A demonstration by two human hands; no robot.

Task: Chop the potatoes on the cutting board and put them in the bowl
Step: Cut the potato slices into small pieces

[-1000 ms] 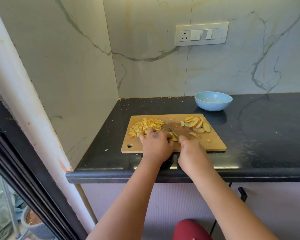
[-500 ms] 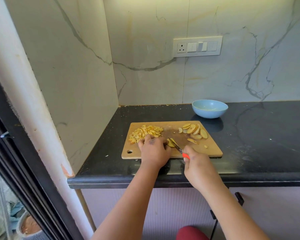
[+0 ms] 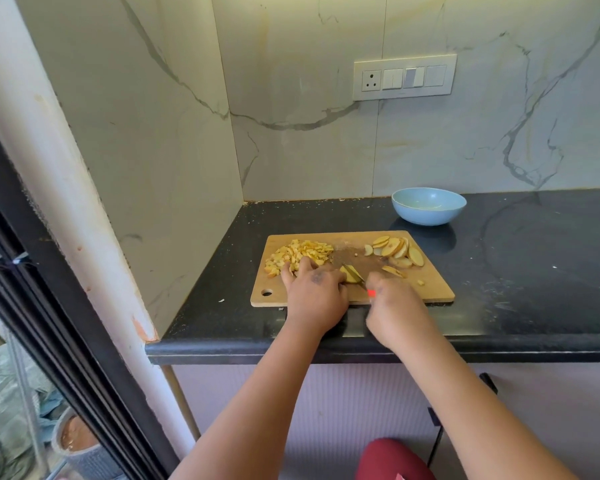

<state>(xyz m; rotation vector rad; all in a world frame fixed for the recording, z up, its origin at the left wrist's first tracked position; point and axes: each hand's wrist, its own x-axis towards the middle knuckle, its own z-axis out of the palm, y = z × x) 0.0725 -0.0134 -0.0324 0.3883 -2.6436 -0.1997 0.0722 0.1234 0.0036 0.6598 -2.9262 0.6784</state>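
Black stone countertop carries the wooden cutting board; the blue bowl, seemingly unfilled, is kept at two o'clock for the transfer. Diced potato is piled at ten o'clock, slices at one. The left hand is pressed on a potato piece to steady it, fingers curled. The right hand is clamped round the knife.

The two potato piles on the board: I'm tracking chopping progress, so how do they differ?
The left pile is small diced cubes; the right pile is flat oval slices with skin on the edges. The left pile is heaped by the left hand; the right pile is fanned, overlapping, nearer the blue bowl. Both are yellow potato on the cutting board.
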